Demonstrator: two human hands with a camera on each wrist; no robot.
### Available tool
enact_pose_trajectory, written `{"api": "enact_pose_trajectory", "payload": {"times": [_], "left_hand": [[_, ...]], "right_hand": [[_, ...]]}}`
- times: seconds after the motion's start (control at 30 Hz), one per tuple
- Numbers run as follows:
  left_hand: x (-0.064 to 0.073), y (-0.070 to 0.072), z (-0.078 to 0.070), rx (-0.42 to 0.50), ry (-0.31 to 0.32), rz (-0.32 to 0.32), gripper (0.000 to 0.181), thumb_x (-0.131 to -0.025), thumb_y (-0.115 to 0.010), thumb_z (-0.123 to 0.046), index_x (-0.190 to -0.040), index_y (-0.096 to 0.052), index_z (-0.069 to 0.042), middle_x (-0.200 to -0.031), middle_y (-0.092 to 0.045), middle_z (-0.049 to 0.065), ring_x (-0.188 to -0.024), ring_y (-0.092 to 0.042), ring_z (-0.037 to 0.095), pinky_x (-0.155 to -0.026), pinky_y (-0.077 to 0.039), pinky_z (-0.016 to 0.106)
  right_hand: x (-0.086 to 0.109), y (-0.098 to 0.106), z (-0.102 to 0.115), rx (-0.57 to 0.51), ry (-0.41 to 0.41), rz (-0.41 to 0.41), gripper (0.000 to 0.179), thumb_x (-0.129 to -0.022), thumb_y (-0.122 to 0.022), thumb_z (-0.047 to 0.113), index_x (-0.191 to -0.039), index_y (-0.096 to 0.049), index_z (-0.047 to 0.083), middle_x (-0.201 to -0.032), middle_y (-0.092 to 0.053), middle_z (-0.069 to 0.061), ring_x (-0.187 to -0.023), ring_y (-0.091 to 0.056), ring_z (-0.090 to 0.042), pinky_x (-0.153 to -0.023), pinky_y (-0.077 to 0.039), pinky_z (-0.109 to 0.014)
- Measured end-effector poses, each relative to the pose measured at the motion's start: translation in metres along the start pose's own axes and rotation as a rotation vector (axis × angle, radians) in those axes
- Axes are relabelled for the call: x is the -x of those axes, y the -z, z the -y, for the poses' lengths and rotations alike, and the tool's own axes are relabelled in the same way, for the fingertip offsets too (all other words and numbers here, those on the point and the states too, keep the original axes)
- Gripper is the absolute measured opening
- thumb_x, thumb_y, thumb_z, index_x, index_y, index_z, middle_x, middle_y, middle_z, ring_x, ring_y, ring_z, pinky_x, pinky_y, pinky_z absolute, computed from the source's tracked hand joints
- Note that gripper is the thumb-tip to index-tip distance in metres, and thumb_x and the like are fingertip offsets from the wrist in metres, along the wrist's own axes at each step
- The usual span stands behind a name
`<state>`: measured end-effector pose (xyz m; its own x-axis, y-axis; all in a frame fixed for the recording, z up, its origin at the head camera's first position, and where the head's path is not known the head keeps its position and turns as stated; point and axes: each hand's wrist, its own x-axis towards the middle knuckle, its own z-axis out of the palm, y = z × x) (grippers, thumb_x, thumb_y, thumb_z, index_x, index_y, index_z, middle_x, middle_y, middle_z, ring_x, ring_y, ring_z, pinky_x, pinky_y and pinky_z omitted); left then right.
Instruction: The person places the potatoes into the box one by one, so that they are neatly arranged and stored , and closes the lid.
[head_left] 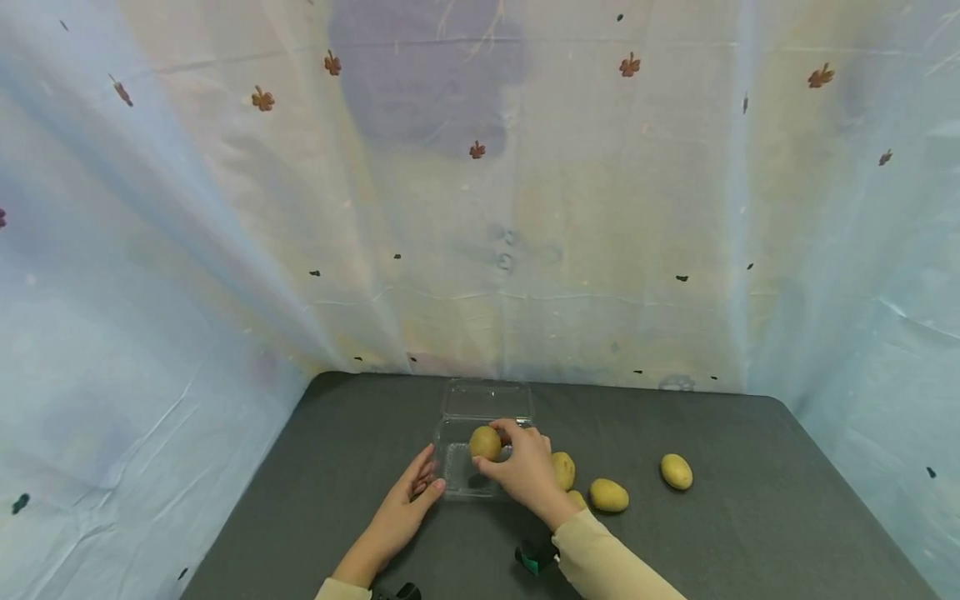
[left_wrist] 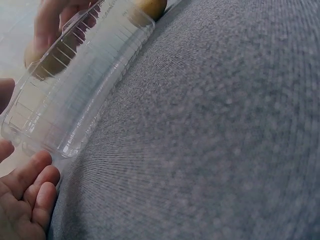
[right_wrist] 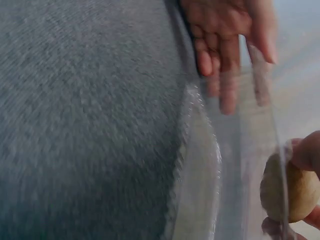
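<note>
A yellow potato (head_left: 484,443) is pinched between the thumb and fingers of my right hand (head_left: 527,468). It is over the clear plastic container (head_left: 441,435), whose lid (head_left: 487,398) is folded back toward the rear of the table. In the left wrist view the held potato (left_wrist: 46,64) shows through the container's clear wall (left_wrist: 75,120). My left hand (head_left: 401,510) is at the container's left side, its fingertips right by the rim. Those fingers are relaxed, with the thumb spread from them, and they grip nothing.
Right of the container lie several loose potatoes: one (head_left: 563,471) partly behind my right hand, one (head_left: 609,495) nearer the front, and one (head_left: 677,472) farther right. A patterned curtain (head_left: 585,333) hangs behind the grey table (head_left: 750,533).
</note>
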<state>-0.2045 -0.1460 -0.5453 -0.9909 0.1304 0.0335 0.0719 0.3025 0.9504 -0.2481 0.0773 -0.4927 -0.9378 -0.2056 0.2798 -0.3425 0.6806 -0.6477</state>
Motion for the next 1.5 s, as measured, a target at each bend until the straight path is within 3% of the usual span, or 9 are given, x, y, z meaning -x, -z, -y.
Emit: {"api": "enact_pose_trajectory", "payload": {"times": [0.27, 0.73, 1.2, 1.5], "left_hand": [[0.0, 0.0, 0.0, 0.007, 0.023, 0.003, 0.067, -0.098, -0.057, -0.039, -0.154, -0.025, -0.022, -0.146, -0.043, 0.013, -0.134, -0.039, 0.03, -0.108, -0.029, 0.054], [0.0, 0.0, 0.0, 0.004, 0.008, 0.008, 0.065, -0.098, -0.056, -0.038, -0.154, -0.026, -0.022, -0.146, -0.043, 0.013, -0.133, -0.04, 0.031, -0.108, -0.029, 0.053], [0.0, 0.002, 0.0, 0.025, 0.013, 0.016, 0.065, -0.099, -0.055, -0.039, -0.154, -0.026, -0.022, -0.147, -0.043, 0.011, -0.134, -0.039, 0.029, -0.109, -0.028, 0.052], [0.001, 0.0, 0.001, 0.014, -0.019, 0.023, 0.062, -0.1, -0.054, -0.036, -0.154, -0.027, -0.022, -0.146, -0.043, 0.014, -0.133, -0.04, 0.031, -0.108, -0.028, 0.053]], "right_hand": [[-0.005, -0.015, 0.008, 0.044, -0.011, 0.087, 0.06, -0.08, -0.075, 0.05, -0.129, -0.059, 0.019, -0.099, -0.061, 0.003, -0.089, -0.052, -0.016, -0.068, -0.047, -0.034], [-0.01, -0.019, 0.009, 0.042, -0.093, 0.173, 0.058, -0.08, -0.077, 0.045, -0.125, -0.061, 0.013, -0.092, -0.065, -0.001, -0.073, -0.058, -0.013, -0.058, -0.049, -0.031], [-0.008, -0.012, 0.018, 0.067, -0.112, 0.257, 0.056, -0.08, -0.079, 0.039, -0.123, -0.059, 0.006, -0.098, -0.067, -0.008, -0.075, -0.061, -0.02, -0.062, -0.05, -0.039], [-0.013, -0.019, 0.021, 0.038, -0.172, 0.238, 0.051, -0.082, -0.077, 0.04, -0.115, -0.063, 0.004, -0.093, -0.067, -0.007, -0.072, -0.06, -0.019, -0.061, -0.05, -0.039]]}}
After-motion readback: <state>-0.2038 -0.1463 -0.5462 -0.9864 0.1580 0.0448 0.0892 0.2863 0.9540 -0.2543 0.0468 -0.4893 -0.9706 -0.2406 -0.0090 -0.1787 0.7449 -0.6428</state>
